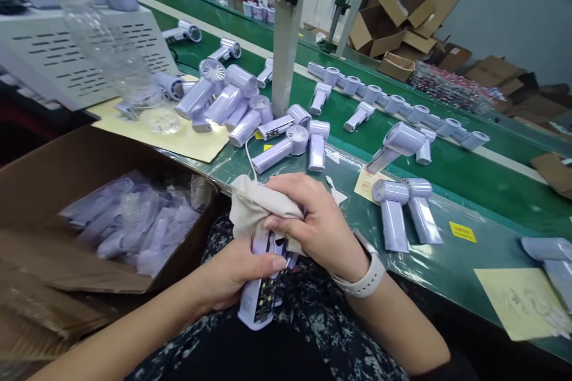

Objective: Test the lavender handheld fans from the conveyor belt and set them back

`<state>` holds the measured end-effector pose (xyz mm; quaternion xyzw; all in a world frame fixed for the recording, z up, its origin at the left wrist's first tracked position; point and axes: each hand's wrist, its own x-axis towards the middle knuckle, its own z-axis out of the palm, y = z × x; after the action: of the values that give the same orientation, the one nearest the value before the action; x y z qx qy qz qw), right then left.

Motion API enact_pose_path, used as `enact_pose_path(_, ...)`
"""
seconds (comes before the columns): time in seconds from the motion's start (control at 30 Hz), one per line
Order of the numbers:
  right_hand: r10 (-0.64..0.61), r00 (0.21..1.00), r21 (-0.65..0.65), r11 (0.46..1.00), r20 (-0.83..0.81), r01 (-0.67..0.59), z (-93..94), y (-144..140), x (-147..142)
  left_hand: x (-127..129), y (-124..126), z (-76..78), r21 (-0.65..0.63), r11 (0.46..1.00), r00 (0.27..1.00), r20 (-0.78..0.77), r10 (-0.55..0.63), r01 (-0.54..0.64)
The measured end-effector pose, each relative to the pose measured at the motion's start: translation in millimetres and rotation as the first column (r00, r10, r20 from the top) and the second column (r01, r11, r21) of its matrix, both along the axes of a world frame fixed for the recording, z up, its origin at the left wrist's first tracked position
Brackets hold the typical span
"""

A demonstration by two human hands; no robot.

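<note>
Low over my lap, my left hand (236,274) is wrapped round the handle of a lavender handheld fan (257,306). A dark circuit board with yellowish spots shows along the handle's open side. My right hand (313,220), with a white watch strap on its wrist, grips a white cloth (250,202) and presses it round the fan's upper end. The cloth and fingers hide that end. Just beyond my hands, a lavender fan (279,152) lies on the green bench (357,214), and a thin white cable (249,161) runs down toward the cloth.
More fans lie piled left of a metal post (288,36); others stand in a row on the green conveyor (447,149). A cardboard box (40,250) of bagged parts sits at left. A clear bottle (102,47) stands before a white vented machine (40,41). People work across the line.
</note>
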<state>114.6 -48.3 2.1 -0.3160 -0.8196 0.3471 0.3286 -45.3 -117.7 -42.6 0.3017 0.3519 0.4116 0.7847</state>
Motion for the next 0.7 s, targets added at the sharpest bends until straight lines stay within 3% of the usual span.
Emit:
enact_pose_path(0.17, 0.127, 0.99, -0.069, 0.99, 0.068, -0.122, 1.7, 0.2, 13.1, -2.0, 0.7, -1.5, -0.071, 0.994, 0.994, -0.058, -0.093, 0.089)
enact_pose_path(0.5, -0.08, 0.997, 0.046, 0.996, 0.002, 0.08, -12.9, -9.8, -1.3, -0.2, -0.7, -1.4, -0.034, 0.999, 0.983, -0.18, -0.034, 0.028)
enact_pose_path(0.7, -0.197, 0.973, 0.064, 0.976, -0.122, 0.206, -20.3, -19.2, -17.9, 1.8, 3.2, -4.7, 0.185, 0.983, 0.948, -0.314, 0.06, -0.001)
